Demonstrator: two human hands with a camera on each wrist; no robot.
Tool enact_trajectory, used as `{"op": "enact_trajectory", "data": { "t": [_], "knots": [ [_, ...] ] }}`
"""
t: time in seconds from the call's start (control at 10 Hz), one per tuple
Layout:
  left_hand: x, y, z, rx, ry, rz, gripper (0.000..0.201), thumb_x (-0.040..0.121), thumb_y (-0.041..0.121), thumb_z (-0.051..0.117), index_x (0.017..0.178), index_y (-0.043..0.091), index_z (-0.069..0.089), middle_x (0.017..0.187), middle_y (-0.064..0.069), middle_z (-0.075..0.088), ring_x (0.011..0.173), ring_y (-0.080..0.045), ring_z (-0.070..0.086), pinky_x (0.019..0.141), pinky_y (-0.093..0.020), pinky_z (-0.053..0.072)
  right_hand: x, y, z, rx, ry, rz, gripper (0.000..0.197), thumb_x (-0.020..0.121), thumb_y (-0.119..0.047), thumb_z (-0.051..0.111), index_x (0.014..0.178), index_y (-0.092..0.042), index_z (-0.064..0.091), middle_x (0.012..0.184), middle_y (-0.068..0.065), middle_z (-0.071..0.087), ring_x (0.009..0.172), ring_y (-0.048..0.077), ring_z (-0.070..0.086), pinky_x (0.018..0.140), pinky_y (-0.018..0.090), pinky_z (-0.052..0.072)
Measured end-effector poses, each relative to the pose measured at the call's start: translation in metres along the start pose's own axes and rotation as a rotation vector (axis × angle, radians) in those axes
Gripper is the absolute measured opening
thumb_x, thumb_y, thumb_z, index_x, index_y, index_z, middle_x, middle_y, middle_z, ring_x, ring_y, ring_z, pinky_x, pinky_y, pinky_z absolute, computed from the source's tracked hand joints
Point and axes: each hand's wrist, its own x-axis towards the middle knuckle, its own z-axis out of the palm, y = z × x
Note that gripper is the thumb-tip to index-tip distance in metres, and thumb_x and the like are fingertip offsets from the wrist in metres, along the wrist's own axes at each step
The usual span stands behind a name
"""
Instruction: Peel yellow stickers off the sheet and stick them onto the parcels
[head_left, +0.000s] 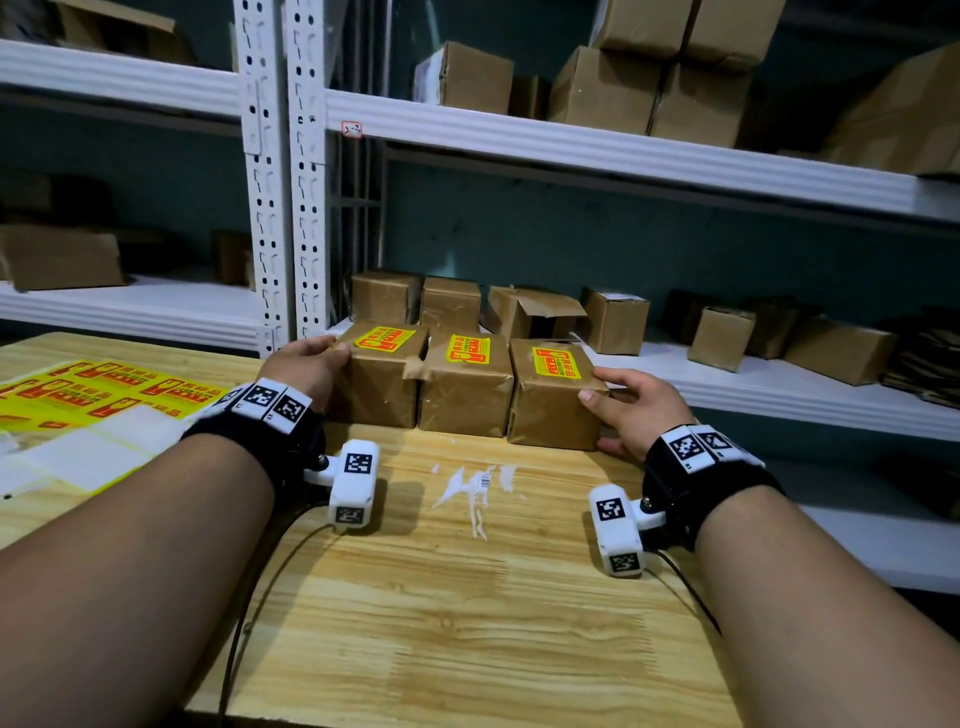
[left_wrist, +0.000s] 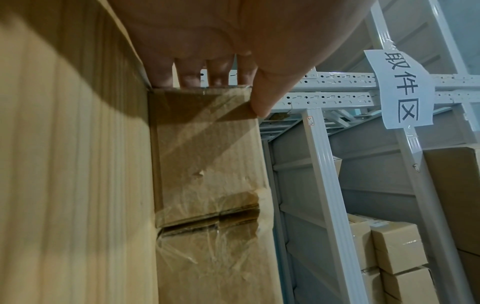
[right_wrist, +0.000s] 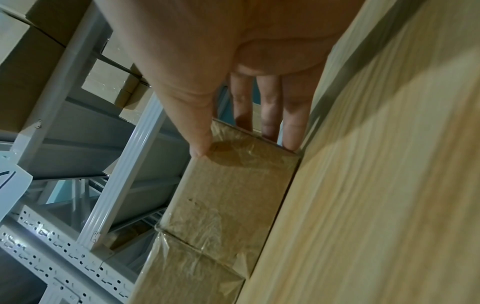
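Three brown taped parcels stand side by side at the far edge of the wooden table (head_left: 467, 613): left parcel (head_left: 376, 389), middle parcel (head_left: 465, 400), right parcel (head_left: 550, 410). Each carries a yellow sticker on top: (head_left: 384, 339), (head_left: 468, 349), (head_left: 558, 362). My left hand (head_left: 311, 366) lies with straight fingers against the left parcel's outer side (left_wrist: 207, 164), its thumb (left_wrist: 262, 102) at the front top edge. My right hand (head_left: 631, 402) presses flat against the right parcel's outer side (right_wrist: 233, 195). The yellow sticker sheet (head_left: 104, 389) lies on the table at the far left.
Peeled white backing paper (head_left: 78, 457) lies below the sheet. White label scraps (head_left: 478, 488) stick to the table's middle. Behind the table stand white metal shelves (head_left: 675, 156) with several cardboard boxes (head_left: 613, 319), and a perforated upright (head_left: 280, 208).
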Motion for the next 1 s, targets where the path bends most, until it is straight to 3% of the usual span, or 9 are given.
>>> {"op": "enact_trajectory", "data": {
  "t": [0.2,0.4,0.5,0.7,0.9,1.0],
  "knots": [
    [-0.006,0.005,0.001,-0.01,0.031,-0.026,0.047,0.086,0.036,0.076,0.132,0.028,0.067,0.128,-0.004,0.066,0.118,-0.03,0.06,0.108,-0.052,0.047,-0.004,-0.002,0.001,0.002,0.007,0.006,0.051,0.087,-0.03,0.082,0.134,-0.039,0.065,0.135,0.004,0.064,0.119,0.028,0.065,0.085,0.049,0.064],
    [-0.01,0.01,0.001,-0.038,0.034,-0.052,0.077,0.058,0.056,0.082,0.125,0.021,0.07,0.128,-0.007,0.071,0.117,-0.034,0.065,0.107,-0.052,0.049,-0.011,-0.005,0.0,-0.034,0.047,-0.021,0.072,0.086,-0.042,0.081,0.149,-0.041,0.048,0.144,0.005,0.061,0.123,0.028,0.062,0.094,0.05,0.061],
    [-0.012,0.014,0.003,-0.007,0.035,0.02,0.059,0.085,0.045,0.074,0.131,0.01,0.064,0.14,-0.018,0.062,0.13,-0.039,0.058,0.11,-0.053,0.047,-0.011,-0.005,0.0,-0.086,0.087,-0.041,0.078,0.084,-0.052,0.079,0.152,-0.037,0.044,0.144,0.005,0.059,0.124,0.029,0.061,0.1,0.053,0.056],
    [-0.026,0.028,0.005,-0.013,0.062,0.1,0.056,0.097,0.043,0.062,0.136,0.004,0.06,0.145,-0.022,0.057,0.135,-0.04,0.053,0.111,-0.049,0.044,-0.012,-0.007,0.0,-0.143,0.132,-0.035,0.084,0.083,-0.059,0.075,0.155,-0.031,0.04,0.145,0.007,0.057,0.125,0.031,0.06,0.106,0.054,0.051],
    [-0.055,0.038,0.002,0.038,0.167,0.189,0.062,0.094,0.052,0.063,0.142,0.012,0.059,0.146,-0.009,0.06,0.133,-0.03,0.054,0.105,-0.031,0.036,-0.026,-0.02,-0.004,-0.089,0.233,-0.073,0.067,0.084,-0.059,0.073,0.141,-0.03,0.054,0.143,0.006,0.059,0.126,0.031,0.059,0.106,0.048,0.05],
    [-0.078,0.047,-0.001,0.033,0.161,0.174,0.059,0.095,0.048,0.063,0.142,0.012,0.06,0.146,-0.009,0.059,0.133,-0.031,0.053,0.111,-0.036,0.039,-0.037,-0.031,-0.006,-0.1,0.308,-0.091,0.054,0.087,-0.052,0.074,0.132,-0.026,0.061,0.133,0.005,0.065,0.113,0.024,0.062,0.097,0.041,0.052]
  ]
}}
